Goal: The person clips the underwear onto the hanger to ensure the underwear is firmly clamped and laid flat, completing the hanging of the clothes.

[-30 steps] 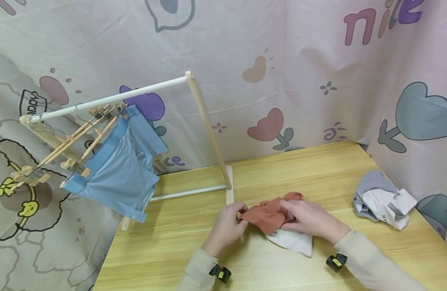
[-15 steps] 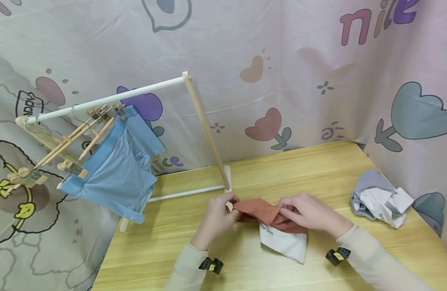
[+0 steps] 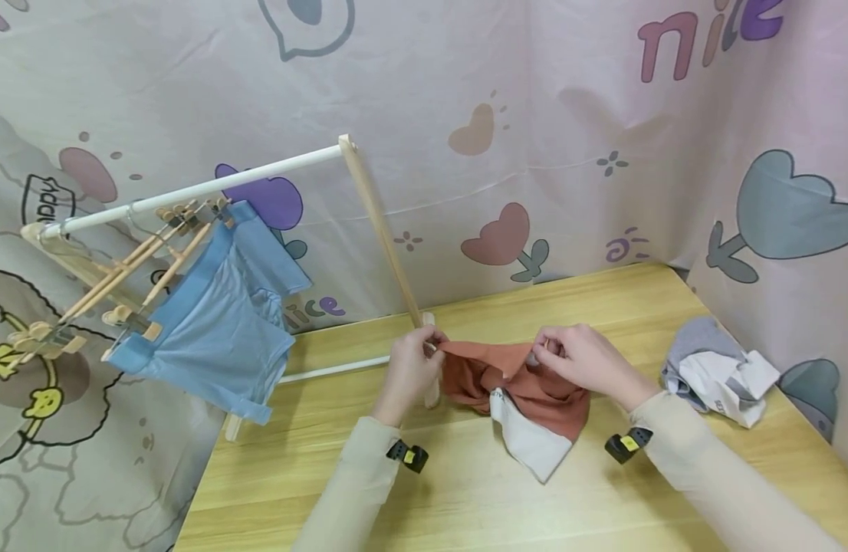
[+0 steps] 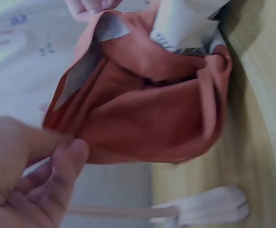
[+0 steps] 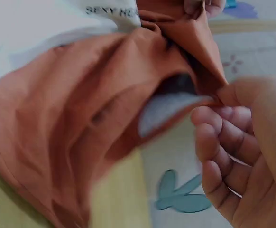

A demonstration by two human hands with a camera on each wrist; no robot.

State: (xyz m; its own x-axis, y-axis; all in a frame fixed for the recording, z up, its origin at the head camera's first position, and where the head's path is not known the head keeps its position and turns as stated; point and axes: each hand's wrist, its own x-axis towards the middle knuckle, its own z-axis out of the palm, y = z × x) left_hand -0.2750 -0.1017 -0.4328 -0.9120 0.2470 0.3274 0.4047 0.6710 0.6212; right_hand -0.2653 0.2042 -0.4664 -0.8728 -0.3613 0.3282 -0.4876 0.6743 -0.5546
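Both hands hold a rust-orange garment (image 3: 551, 402) with a white panel (image 3: 530, 437) bearing dark printed letters. At its left upper corner, my left hand (image 3: 410, 372) pinches the cloth between thumb and fingers. My right hand (image 3: 593, 364) pinches the upper edge on the other side, so the edge is stretched between them. In the left wrist view the orange cloth (image 4: 147, 123) hangs in folds around an opening. Greyish inner cloth (image 5: 166, 109) shows by the pinching fingers in the right wrist view. The white panel hangs down at the front.
A wooden rack with a white rail (image 3: 203, 180) stands at left. Blue shorts (image 3: 210, 307) hang there from a clip hanger, beside other wooden hangers (image 3: 113, 280). A crumpled grey and white garment (image 3: 717, 372) lies on the table (image 3: 313, 475) at right. Printed curtains surround the table.
The hands have lifted the orange garment's upper edge away from the table and drawn it taut. The left hand has moved up toward the rack's foot, and the white panel now hangs lower.
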